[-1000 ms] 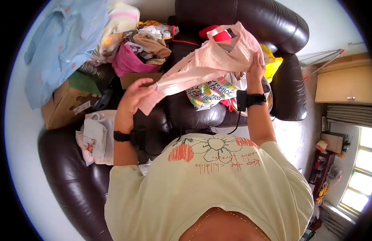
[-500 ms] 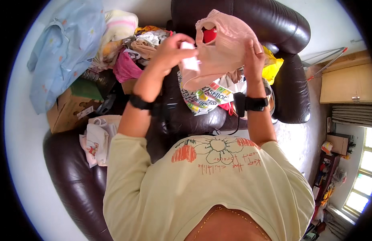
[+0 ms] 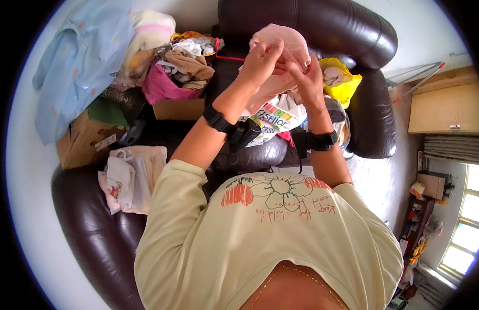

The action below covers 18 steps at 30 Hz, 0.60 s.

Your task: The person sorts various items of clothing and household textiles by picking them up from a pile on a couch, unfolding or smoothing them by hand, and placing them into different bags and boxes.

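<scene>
Up above the sofa cushion, both of my hands hold a thin pale pink garment (image 3: 279, 39) with a bunched, rounded top. My left hand (image 3: 260, 64) pinches it near the middle, thumb and fingers together. My right hand (image 3: 307, 82) grips its right side, with the fingers reaching in toward the left hand. The lower part of the garment hangs between my wrists, partly hidden by the left hand. Just below it lies a white plastic bag (image 3: 277, 118) with coloured print, and some light cloth shows at its opening.
A yellow bag (image 3: 348, 90) stands right of my hands. Left of them, a pink bag (image 3: 164, 88) overflows with clothes. Cardboard box (image 3: 76, 142), light blue cloth (image 3: 82, 72) and folded pale clothes (image 3: 138, 178) are farther left, around the dark leather sofa (image 3: 89, 222).
My left hand has moved right, close to my right hand. The spread garment is now gathered between them. The white piece at my left fingers no longer shows.
</scene>
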Tool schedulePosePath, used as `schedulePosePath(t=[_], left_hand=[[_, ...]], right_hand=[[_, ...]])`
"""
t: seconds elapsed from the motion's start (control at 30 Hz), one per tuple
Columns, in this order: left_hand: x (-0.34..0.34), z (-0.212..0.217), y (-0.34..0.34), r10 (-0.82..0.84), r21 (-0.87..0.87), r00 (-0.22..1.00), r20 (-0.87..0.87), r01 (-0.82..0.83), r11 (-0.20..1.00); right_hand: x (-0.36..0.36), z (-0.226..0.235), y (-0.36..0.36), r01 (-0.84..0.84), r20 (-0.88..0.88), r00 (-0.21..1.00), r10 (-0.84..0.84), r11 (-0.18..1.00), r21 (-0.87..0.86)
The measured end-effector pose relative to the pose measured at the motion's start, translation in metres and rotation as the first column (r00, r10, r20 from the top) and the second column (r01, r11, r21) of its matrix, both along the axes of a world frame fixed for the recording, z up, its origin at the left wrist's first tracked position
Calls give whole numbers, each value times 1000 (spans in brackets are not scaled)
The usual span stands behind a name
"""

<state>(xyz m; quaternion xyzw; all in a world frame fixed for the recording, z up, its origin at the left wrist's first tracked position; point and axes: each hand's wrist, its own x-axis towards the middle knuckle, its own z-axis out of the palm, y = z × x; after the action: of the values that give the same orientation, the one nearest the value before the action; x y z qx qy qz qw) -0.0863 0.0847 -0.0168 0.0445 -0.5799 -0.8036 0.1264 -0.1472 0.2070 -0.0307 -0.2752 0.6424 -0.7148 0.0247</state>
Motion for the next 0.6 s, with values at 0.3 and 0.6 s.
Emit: schedulePosePath(t=[0.3, 0.6], left_hand=[[84, -95, -58, 404, 230, 816, 413, -523, 821], [104, -86, -15, -30, 616, 998, -57, 58, 786]], right_hand=[[-9, 25, -19, -43, -25, 999, 43, 999, -20], [28, 87, -39, -315, 49, 941, 335, 919, -236]])
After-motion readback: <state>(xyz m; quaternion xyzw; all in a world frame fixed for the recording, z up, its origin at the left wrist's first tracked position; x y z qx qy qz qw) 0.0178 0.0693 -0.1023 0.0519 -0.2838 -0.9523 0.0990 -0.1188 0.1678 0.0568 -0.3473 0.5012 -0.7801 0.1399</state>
